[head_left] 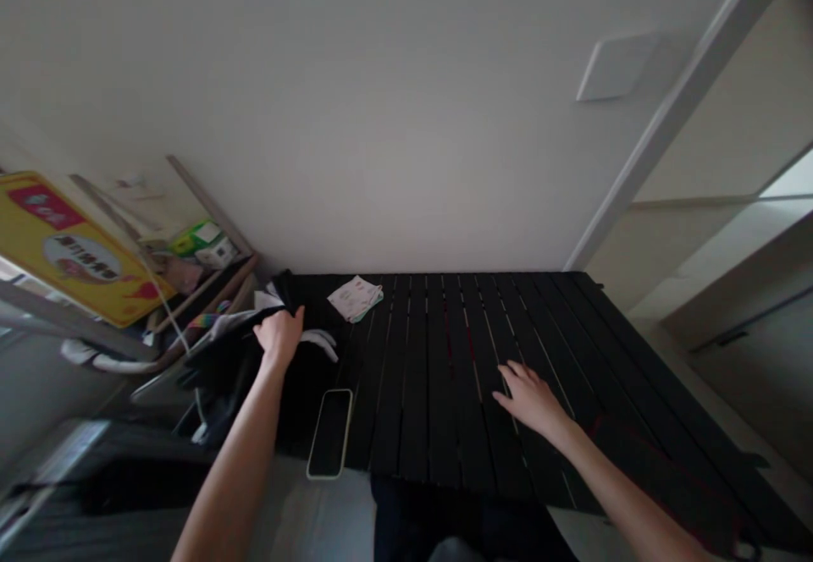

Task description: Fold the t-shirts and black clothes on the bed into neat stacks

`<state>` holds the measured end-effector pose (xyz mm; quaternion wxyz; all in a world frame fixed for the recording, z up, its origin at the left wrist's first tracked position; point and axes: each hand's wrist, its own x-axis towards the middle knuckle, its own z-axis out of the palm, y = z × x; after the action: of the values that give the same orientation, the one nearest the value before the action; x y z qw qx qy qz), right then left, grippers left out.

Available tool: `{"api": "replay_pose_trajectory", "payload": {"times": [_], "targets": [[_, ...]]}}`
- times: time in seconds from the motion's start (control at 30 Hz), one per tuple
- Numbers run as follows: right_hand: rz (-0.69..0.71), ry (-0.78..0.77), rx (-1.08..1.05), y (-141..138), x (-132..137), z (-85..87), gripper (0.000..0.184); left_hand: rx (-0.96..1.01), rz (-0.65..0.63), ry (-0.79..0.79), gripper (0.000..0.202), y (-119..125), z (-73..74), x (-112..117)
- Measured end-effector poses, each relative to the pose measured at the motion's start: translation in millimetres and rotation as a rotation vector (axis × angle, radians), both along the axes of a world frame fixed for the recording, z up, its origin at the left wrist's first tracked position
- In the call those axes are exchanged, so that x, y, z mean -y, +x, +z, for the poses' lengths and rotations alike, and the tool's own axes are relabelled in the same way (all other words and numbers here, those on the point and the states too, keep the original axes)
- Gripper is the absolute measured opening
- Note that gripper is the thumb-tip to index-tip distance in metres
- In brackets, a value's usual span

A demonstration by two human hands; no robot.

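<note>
My left hand grips the edge of a black garment with white and grey lining, which lies bunched at the left end of a black slatted table. A white strap or cord lies just right of that hand. My right hand rests flat on the slats, fingers apart, holding nothing. Below my left hand lies a smartphone in a pale case, face down or dark. A printed paper leaflet sits at the table's far edge.
A white wall runs behind the table, with a white wall panel on it. A yellow printed sign and packaged boxes lean on a rack at left. A white door frame stands at right.
</note>
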<state>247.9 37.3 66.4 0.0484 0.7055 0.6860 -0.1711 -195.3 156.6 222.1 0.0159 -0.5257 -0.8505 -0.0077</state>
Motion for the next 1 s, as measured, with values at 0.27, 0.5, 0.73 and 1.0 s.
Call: {"api": "replay_pose_trajectory", "payload": {"times": [0.27,0.5,0.73,1.0], "targets": [[-0.026,-0.032,0.126,13.8,23.0,-21.3,0.053,-0.059,-0.068,0.205,0.058,31.1,-98.7,25.2],[-0.22,-0.126,0.461,62.7,57.4,-59.7,0.084,-0.133,-0.518,0.198,0.038,59.0,-131.3,-8.6],[-0.201,-0.096,0.492,96.5,67.7,-89.9,0.088,-0.112,-0.537,0.012,0.035,66.6,-164.3,-94.6],[-0.237,0.031,0.338,119.2,70.5,-101.9,0.081,-0.192,-0.339,0.058,0.037,31.3,-162.3,-122.9]]}}
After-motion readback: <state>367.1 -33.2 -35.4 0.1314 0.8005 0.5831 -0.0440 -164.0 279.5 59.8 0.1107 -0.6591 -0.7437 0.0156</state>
